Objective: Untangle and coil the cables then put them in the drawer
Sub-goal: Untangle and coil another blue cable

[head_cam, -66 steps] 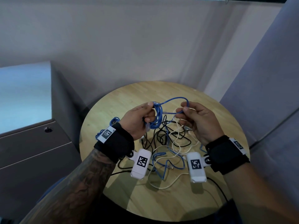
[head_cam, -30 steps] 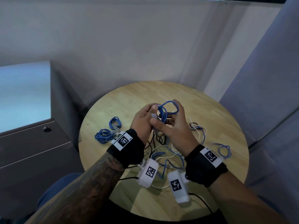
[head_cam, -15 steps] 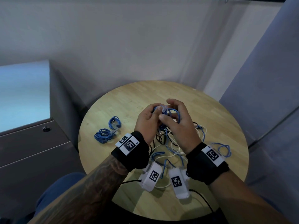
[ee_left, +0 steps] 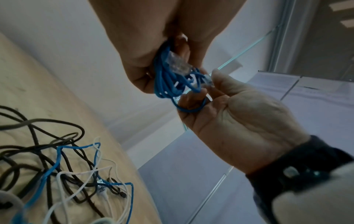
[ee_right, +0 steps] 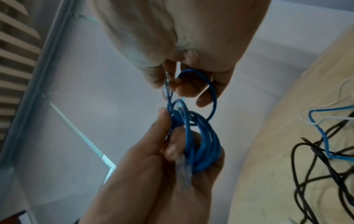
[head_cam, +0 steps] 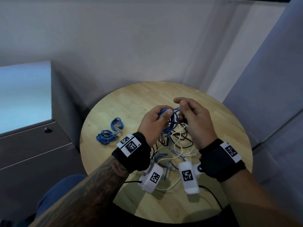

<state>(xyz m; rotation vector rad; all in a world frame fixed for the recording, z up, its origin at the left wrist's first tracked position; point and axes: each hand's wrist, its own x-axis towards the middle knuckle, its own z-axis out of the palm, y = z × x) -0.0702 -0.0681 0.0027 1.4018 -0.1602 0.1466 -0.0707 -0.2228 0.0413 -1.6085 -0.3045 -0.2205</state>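
Above the middle of the round wooden table (head_cam: 131,99) my left hand (head_cam: 157,118) grips a small blue cable coil (head_cam: 172,120), seen as several loops in the left wrist view (ee_left: 166,81) and the right wrist view (ee_right: 203,145). Close beside it, my right hand (head_cam: 183,108) pinches the cable's free end at its clear plug (ee_right: 166,87), with one loose loop (ee_right: 212,94) round its fingers. A second clear plug (ee_left: 179,66) lies against the coil under my left fingers. Below the hands a tangle of black, white and blue cables (head_cam: 173,145) lies on the table.
Two coiled blue cables (head_cam: 105,137) (head_cam: 116,124) lie on the table's left side. A grey drawer cabinet (head_cam: 32,154) with a round lock (head_cam: 47,130) stands left of the table, its drawers closed. Walls and a grey panel close in behind and to the right.
My hands came together from apart. The long open blue loop has been gathered into the coil, and my right hand now lifts the free end slightly away from it.
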